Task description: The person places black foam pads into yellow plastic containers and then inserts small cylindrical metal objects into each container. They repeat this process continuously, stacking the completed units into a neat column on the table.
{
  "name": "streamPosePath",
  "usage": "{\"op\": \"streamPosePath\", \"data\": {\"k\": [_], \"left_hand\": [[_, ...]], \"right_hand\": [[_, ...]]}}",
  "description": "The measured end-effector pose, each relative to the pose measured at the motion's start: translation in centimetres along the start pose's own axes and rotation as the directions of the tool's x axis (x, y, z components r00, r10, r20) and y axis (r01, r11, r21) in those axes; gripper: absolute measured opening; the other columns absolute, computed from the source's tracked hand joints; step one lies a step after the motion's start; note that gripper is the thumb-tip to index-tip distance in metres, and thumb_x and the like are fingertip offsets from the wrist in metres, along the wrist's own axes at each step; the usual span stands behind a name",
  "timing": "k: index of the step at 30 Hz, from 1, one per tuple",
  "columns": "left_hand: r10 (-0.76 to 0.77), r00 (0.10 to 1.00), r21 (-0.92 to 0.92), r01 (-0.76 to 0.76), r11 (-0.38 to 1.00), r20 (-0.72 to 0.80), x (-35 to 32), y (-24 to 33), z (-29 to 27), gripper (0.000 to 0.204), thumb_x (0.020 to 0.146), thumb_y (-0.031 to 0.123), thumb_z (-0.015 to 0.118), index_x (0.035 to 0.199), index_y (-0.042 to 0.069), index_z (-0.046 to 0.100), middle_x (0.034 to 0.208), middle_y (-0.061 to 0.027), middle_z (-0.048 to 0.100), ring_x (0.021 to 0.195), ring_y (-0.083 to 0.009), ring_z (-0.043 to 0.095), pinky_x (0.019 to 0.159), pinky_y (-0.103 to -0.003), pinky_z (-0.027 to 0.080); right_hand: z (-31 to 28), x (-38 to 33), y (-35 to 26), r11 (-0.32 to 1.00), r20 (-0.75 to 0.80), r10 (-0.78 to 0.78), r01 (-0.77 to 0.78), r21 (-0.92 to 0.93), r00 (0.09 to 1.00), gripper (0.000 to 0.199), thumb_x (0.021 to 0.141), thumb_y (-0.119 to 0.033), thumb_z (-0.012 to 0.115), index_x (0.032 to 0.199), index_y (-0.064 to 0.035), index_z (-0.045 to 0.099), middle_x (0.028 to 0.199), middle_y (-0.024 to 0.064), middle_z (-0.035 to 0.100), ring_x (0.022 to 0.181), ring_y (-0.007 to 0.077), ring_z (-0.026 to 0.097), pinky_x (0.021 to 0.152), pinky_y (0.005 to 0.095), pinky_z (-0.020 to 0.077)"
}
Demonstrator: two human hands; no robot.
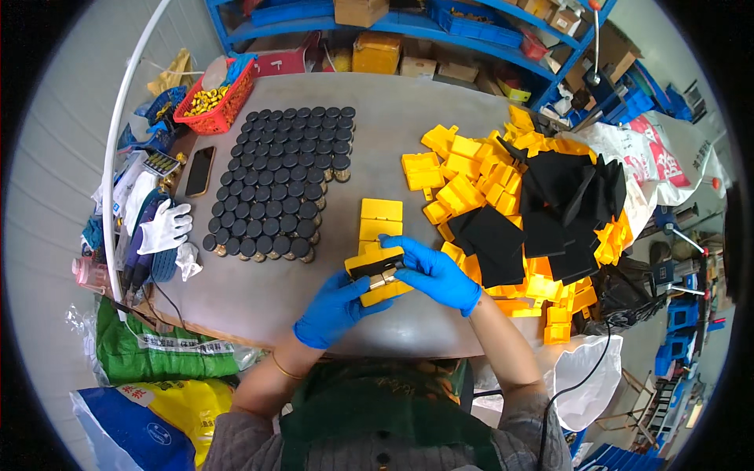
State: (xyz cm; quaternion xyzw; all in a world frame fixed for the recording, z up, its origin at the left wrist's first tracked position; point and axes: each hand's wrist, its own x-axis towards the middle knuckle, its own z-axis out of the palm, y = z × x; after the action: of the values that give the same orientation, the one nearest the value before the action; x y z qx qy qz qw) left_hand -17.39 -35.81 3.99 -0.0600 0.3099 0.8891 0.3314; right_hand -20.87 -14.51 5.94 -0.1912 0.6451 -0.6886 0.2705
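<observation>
My left hand (334, 308) and my right hand (434, 271), both in blue gloves, hold an open yellow box (382, 275) near the table's front edge. Inside it lies a black insert with a small brass-coloured spool. My right hand's fingers press on top of the box; my left hand grips its lower left side. A short row of closed yellow boxes (380, 220) lies just beyond. Rows of several black-capped spools (284, 182) stand to the left. On the right lies a heap of yellow boxes (463, 177) and black foam pads (561, 208).
A grey table (393, 118) carries it all. A red basket (217, 102) with small yellow parts, a phone (199, 170) and a white glove (165, 228) lie at the left. Blue shelving (408, 27) stands behind. Sacks (169, 353) sit on the floor at lower left.
</observation>
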Motion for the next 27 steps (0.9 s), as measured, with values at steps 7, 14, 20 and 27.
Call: {"op": "streamPosePath", "data": {"k": [7,14,20,27], "left_hand": [[-0.151,0.96,-0.036,0.164,0.986,0.238,-1.2,-0.3,-0.1,0.057,0.092,0.03,0.045,0.139,0.004,0.028,0.14,-0.0183,0.035,0.126,-0.035,0.04,0.104,-0.057,0.029],[-0.411,0.905,-0.034,0.417,0.908,0.108,-0.1,0.4,0.4,0.047,0.088,0.037,0.055,0.122,0.006,0.048,0.104,-0.01,0.061,0.087,-0.021,0.061,0.067,-0.032,0.052],[-0.375,0.926,0.372,0.361,0.855,-0.038,0.2,1.3,1.2,0.037,0.083,0.033,0.062,0.108,0.006,0.056,0.088,-0.0064,0.061,0.073,-0.0145,0.059,0.058,-0.024,0.046],[-0.336,0.94,0.611,0.297,0.733,-0.054,1.8,4.3,1.0,0.033,0.08,0.029,0.066,0.102,0.005,0.059,0.081,-0.0037,0.059,0.065,-0.01,0.054,0.053,-0.023,0.043]], "right_hand": [[-0.7,-1.9,-1.6,0.902,0.151,-0.159,0.206,-0.379,0.976,0.065,0.076,-0.015,0.073,0.133,-0.006,0.041,0.133,0.0116,0.048,0.12,0.0211,0.049,0.1,0.0328,0.0382],[-1.2,-1.1,-2.6,0.906,0.248,-0.116,0.205,-0.37,0.962,0.055,0.075,-0.015,0.074,0.124,-0.0037,0.05,0.124,0.0118,0.055,0.112,0.0212,0.054,0.096,0.0329,0.0415],[0.1,-0.3,-3.5,0.765,0.282,-0.159,0.299,-0.57,0.946,0.052,0.079,-0.027,0.07,0.122,-0.0048,0.052,0.113,0.0161,0.06,0.106,0.0292,0.057,0.092,0.0377,0.0437],[0.3,2.6,-4.2,0.299,0.323,-0.082,0.333,-0.894,0.943,0.052,0.077,-0.036,0.068,0.12,-0.0088,0.054,0.109,0.0121,0.06,0.094,0.0318,0.058,0.083,0.0388,0.045]]}}
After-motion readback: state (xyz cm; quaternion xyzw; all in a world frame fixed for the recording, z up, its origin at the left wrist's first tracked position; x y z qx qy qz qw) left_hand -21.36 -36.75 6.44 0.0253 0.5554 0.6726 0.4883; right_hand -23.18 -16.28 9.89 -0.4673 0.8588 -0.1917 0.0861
